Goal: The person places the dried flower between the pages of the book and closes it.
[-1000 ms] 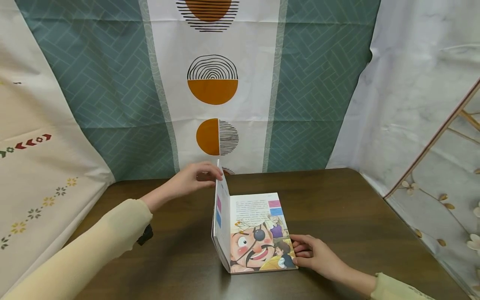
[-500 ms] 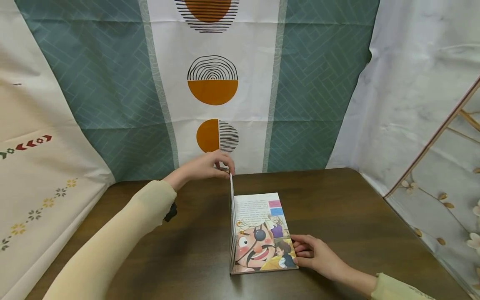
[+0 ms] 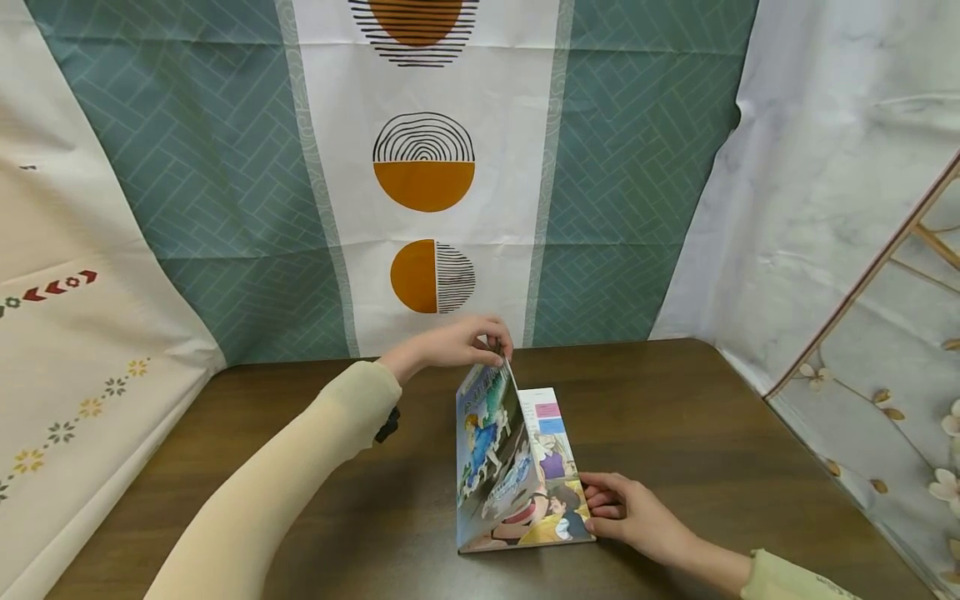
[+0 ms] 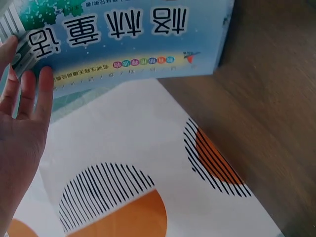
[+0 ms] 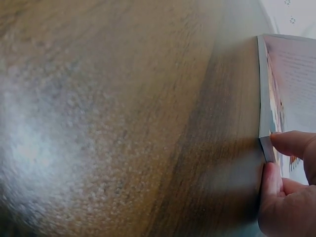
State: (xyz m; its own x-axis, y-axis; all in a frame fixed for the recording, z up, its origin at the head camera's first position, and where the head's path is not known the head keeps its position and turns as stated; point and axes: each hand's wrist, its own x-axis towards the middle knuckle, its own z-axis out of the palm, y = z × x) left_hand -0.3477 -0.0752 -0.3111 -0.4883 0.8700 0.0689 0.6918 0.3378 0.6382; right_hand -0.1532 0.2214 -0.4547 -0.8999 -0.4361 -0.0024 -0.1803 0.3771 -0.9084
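Observation:
A picture book (image 3: pixel 561 500) lies half open on the wooden table. Its illustrated blue front cover (image 3: pixel 477 442) stands raised and leans right over the open page. At the top edge of that cover, my left hand (image 3: pixel 461 343) pinches it between thumb and fingers. The left wrist view shows the cover's large Chinese title (image 4: pixel 123 27) upside down, with fingers against its edge. My right hand (image 3: pixel 633 512) grips the book's lower right edge, thumb over the page side, as the right wrist view also shows. Part of the printed page is hidden behind the cover.
The brown table (image 3: pixel 675 433) extends around the book on both sides. A patterned cloth (image 3: pixel 435 183) hangs behind the table's far edge. Light-coloured cloths hang at the left (image 3: pixel 75 375) and right (image 3: pixel 825 250). A dark band (image 3: pixel 387 425) is at my left wrist.
My left hand has moved right, swinging the cover from leaning left, through upright, to leaning right over the page. The blue front now shows. My right hand has stayed at the book's edge.

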